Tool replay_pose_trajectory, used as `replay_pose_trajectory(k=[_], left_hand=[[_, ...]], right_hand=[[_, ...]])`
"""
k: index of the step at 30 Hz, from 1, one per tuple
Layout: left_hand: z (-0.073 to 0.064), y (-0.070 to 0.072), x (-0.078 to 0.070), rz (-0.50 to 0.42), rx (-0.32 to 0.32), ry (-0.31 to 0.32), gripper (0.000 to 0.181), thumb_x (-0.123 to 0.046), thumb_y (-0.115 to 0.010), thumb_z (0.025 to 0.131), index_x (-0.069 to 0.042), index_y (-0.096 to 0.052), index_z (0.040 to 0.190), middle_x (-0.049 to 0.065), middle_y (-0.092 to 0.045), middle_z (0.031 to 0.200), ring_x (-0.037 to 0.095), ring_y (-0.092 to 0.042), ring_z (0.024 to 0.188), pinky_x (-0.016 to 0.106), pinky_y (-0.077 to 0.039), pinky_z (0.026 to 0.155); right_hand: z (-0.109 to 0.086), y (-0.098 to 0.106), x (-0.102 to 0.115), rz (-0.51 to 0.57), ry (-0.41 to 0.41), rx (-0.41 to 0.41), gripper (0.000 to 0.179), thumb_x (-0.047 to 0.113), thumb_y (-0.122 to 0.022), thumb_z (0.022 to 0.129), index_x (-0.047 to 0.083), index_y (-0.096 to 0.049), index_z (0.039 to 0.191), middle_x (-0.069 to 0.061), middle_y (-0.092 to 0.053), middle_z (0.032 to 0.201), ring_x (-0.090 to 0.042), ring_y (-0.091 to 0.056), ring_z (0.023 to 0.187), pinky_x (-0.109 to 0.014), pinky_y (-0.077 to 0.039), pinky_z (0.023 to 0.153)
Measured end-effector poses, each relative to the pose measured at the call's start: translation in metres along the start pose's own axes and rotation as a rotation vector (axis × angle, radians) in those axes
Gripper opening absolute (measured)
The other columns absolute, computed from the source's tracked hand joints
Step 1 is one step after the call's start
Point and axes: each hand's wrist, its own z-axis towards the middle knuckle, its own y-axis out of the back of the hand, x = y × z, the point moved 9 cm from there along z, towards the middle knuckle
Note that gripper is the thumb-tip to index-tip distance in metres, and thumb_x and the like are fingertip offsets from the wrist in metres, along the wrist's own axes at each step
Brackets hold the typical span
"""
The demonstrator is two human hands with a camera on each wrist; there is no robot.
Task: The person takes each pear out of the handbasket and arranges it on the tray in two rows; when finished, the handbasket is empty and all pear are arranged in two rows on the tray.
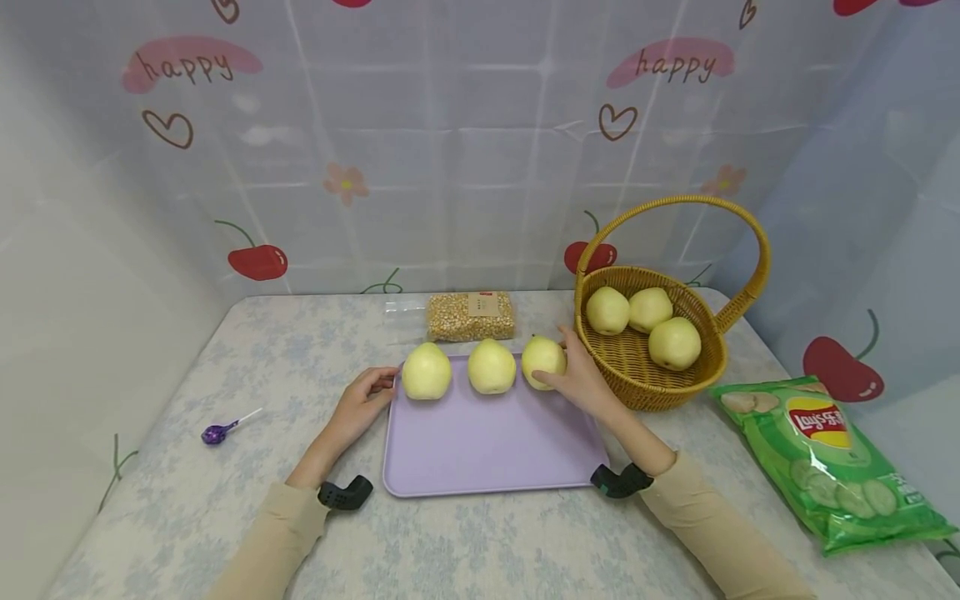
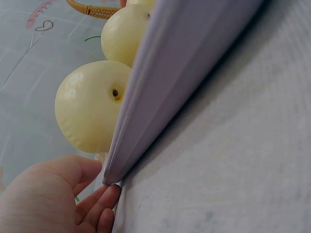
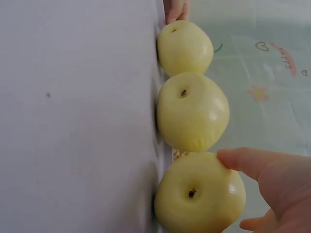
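Three pale yellow-green pears stand in a row along the far side of a lilac tray (image 1: 487,450). My right hand (image 1: 583,377) grips the right pear (image 1: 542,360), thumb on its near side and fingers behind it. In the right wrist view the thumb rests on that pear's (image 3: 199,194) upper side. The middle pear (image 1: 491,367) and the left pear (image 1: 427,372) sit untouched. At the tray's far left corner my left hand (image 1: 363,408) pinches the rim, the thumb near the top edge and the fingertips (image 2: 112,196) at the underside.
A wicker basket (image 1: 637,392) with a tall handle holds three more pears (image 1: 675,343) at the back right. Behind the tray lies a bag of corn kernels (image 1: 468,318). A green chip bag (image 1: 832,467) lies far right, a purple lollipop (image 1: 215,434) left.
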Motion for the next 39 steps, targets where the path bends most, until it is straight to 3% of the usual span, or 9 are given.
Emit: replay_pose_trajectory(k=[4,7,13,24,27,31,34,36,39], left_hand=[[0.005,-0.004,0.020,0.007,-0.008,0.005,0.037,-0.015,-0.055,0.097,-0.003,-0.053,0.132,0.018,-0.055,0.129,0.031,-0.055,0.115,0.047,-0.045,0.100],[0.006,-0.004,0.025,0.012,-0.008,0.006,0.037,-0.020,-0.055,0.097,-0.007,-0.054,0.132,0.015,-0.056,0.129,0.028,-0.056,0.114,0.045,-0.047,0.099],[0.006,-0.003,0.024,-0.018,-0.006,-0.004,0.036,-0.020,-0.056,0.097,-0.006,-0.055,0.131,0.016,-0.056,0.128,0.029,-0.056,0.115,0.047,-0.045,0.100],[0.007,-0.003,0.026,0.018,-0.012,0.007,0.035,-0.016,-0.056,0.096,-0.006,-0.056,0.129,0.015,-0.057,0.126,0.028,-0.056,0.113,0.045,-0.047,0.099],[0.006,-0.003,0.022,0.015,-0.011,-0.002,0.035,-0.015,-0.055,0.097,-0.004,-0.056,0.130,0.016,-0.057,0.127,0.029,-0.056,0.114,0.044,-0.047,0.098],[0.001,-0.001,0.006,0.006,-0.005,0.000,0.035,-0.012,-0.055,0.096,-0.001,-0.056,0.129,0.019,-0.057,0.126,0.031,-0.056,0.113,0.041,-0.047,0.097],[0.002,0.000,0.008,0.021,-0.014,-0.008,0.034,-0.012,-0.056,0.096,-0.002,-0.057,0.128,0.017,-0.058,0.125,0.029,-0.057,0.112,0.037,-0.048,0.095],[0.005,-0.002,0.018,0.022,-0.023,-0.017,0.033,-0.015,-0.057,0.095,-0.004,-0.058,0.127,0.015,-0.059,0.124,0.027,-0.057,0.111,0.034,-0.048,0.095],[0.006,-0.003,0.022,0.024,-0.023,-0.020,0.033,-0.015,-0.057,0.095,-0.005,-0.058,0.127,0.014,-0.059,0.124,0.027,-0.057,0.111,0.037,-0.049,0.095]], right_hand=[[0.000,0.000,0.000,-0.015,-0.003,0.002,0.094,0.027,-0.073,0.083,-0.004,-0.014,0.149,-0.030,-0.042,0.134,-0.042,-0.045,0.124,-0.056,-0.043,0.101],[0.000,-0.002,-0.001,-0.036,-0.005,0.020,0.094,0.030,-0.072,0.084,-0.005,-0.013,0.149,-0.031,-0.041,0.135,-0.043,-0.045,0.125,-0.057,-0.042,0.100],[-0.002,-0.005,-0.003,-0.031,-0.031,0.047,0.095,0.032,-0.071,0.085,-0.005,-0.011,0.150,-0.031,-0.038,0.140,-0.043,-0.042,0.128,-0.056,-0.042,0.102],[-0.003,-0.005,-0.002,-0.051,-0.049,0.030,0.099,0.035,-0.074,0.082,0.000,-0.012,0.151,-0.030,-0.034,0.142,-0.042,-0.043,0.127,-0.056,-0.043,0.100],[-0.003,-0.006,-0.002,-0.071,-0.045,0.025,0.099,0.035,-0.074,0.081,0.000,-0.013,0.150,-0.030,-0.031,0.144,-0.043,-0.042,0.129,-0.056,-0.042,0.102],[-0.004,-0.007,-0.002,-0.093,-0.047,0.029,0.098,0.036,-0.074,0.082,0.000,-0.013,0.150,-0.030,-0.028,0.147,-0.044,-0.040,0.130,-0.057,-0.041,0.102],[-0.005,-0.007,-0.002,-0.103,-0.052,0.033,0.099,0.038,-0.073,0.082,0.001,-0.012,0.151,-0.030,-0.027,0.147,-0.044,-0.042,0.129,-0.057,-0.042,0.101],[-0.005,-0.007,-0.002,-0.107,-0.055,0.038,0.099,0.039,-0.072,0.083,0.003,-0.011,0.151,-0.030,-0.027,0.147,-0.044,-0.042,0.129,-0.057,-0.042,0.101],[-0.006,-0.007,-0.001,-0.105,-0.059,0.045,0.099,0.039,-0.071,0.083,0.003,-0.009,0.152,-0.030,-0.025,0.148,-0.044,-0.040,0.130,-0.058,-0.041,0.102]])
